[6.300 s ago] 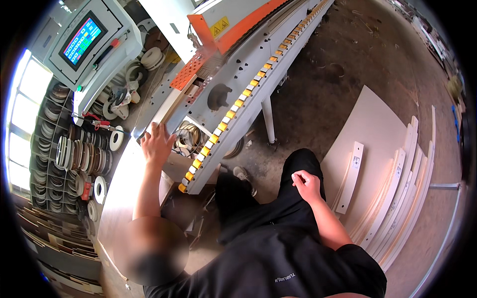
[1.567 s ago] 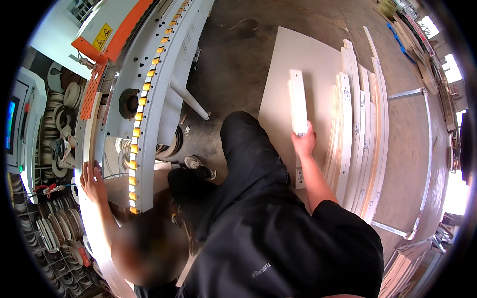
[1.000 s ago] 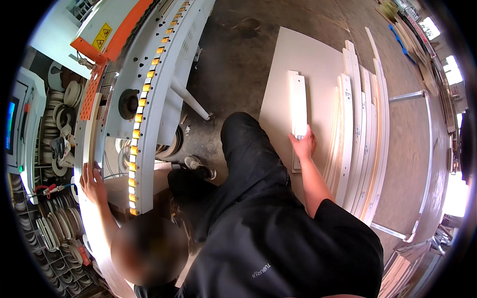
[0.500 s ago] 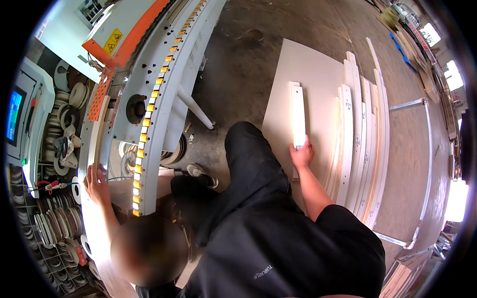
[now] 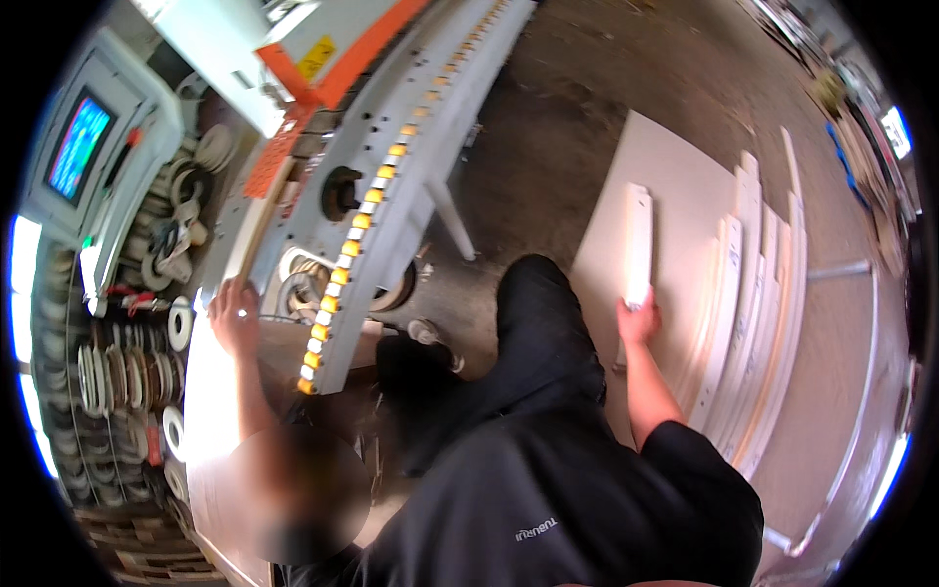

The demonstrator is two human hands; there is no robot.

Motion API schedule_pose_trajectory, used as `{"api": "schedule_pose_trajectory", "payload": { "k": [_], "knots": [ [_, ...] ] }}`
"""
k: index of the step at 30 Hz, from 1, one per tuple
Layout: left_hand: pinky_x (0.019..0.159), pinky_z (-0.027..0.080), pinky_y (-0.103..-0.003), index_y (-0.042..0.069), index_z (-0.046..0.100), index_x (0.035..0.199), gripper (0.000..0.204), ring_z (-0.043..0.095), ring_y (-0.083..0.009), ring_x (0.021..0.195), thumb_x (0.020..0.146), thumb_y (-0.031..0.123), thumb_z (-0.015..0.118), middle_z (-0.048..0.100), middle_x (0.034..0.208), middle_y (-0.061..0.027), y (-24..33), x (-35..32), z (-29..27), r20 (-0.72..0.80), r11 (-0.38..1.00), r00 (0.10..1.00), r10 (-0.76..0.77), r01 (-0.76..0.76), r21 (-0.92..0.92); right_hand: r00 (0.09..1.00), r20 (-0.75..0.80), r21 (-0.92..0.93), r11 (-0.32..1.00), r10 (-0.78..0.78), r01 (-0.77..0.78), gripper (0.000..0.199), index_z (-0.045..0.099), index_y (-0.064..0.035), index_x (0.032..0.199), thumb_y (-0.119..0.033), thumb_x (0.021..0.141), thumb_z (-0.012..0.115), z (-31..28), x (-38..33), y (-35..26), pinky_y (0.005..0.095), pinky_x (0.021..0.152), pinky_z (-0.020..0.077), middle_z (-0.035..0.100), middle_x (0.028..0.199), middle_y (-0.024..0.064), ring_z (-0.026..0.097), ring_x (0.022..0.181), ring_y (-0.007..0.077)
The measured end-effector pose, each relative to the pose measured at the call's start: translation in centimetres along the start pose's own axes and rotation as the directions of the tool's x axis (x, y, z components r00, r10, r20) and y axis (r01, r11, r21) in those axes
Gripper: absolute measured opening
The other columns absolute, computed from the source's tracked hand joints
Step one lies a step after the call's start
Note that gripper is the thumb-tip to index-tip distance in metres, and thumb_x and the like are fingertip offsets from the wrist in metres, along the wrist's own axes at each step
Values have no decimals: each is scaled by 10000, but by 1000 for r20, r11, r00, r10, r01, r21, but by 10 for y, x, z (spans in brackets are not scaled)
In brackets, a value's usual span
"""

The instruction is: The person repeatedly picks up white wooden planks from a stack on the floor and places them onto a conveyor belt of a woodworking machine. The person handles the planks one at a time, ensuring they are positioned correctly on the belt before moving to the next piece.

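My left hand (image 5: 235,318) is at the near end of a pale board strip (image 5: 253,230) on the machine's bed, fingers apart and touching it. That strip runs forward beneath an orange perforated guard (image 5: 271,168). Over to the right, my right hand (image 5: 640,319) is closed around the near end of a narrow white board (image 5: 639,235). This board lies along a large pale panel (image 5: 626,161), with what looks like another strip partly beneath it.
A machine rail with yellow rollers (image 5: 354,235) slants between my hands. Several white strips (image 5: 748,284) are stacked on the panel's right side. A control screen (image 5: 80,147) and racks of edging rolls (image 5: 127,377) stand at left; a metal frame (image 5: 849,421) borders the right.
The view has turned, so the whole scene sits farther right in the picture. Both hands stay at the same board ends, with little visible movement against the machine and panel.
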State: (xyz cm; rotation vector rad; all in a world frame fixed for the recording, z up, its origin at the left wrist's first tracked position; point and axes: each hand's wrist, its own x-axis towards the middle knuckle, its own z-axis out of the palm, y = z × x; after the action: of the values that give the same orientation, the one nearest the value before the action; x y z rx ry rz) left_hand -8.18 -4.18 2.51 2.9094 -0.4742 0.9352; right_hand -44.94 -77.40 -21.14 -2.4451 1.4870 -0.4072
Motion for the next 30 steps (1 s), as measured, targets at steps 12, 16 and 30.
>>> {"api": "schedule_pose_trajectory", "payload": {
  "k": [12,16,30],
  "knots": [
    [1210,454,-515,233,633,1587,541,543,-355,1446,1105,478,625,584,1666,-55,19,3,-19,256,981,958,-132,89,174,999,36,59,998,22,-24,945,484,-138,1656,-479,861,864,-3,1,-4,548,1148,494,713,1434,213,624,1322,449],
    [1218,450,-527,164,585,1624,660,482,-364,1500,1100,564,608,466,1758,-80,30,3,-27,366,964,914,-175,83,253,998,51,48,999,21,-24,906,503,-115,1637,-441,873,863,-6,0,-5,540,1153,491,709,1443,205,622,1307,442],
    [1217,436,-563,40,523,1633,832,424,-438,1574,1061,633,644,412,1759,-240,102,71,13,382,956,902,-200,94,278,998,44,44,998,35,-37,928,482,-116,1651,-445,876,871,-9,-2,0,550,1153,483,702,1448,208,612,1333,444]
  ]
}}
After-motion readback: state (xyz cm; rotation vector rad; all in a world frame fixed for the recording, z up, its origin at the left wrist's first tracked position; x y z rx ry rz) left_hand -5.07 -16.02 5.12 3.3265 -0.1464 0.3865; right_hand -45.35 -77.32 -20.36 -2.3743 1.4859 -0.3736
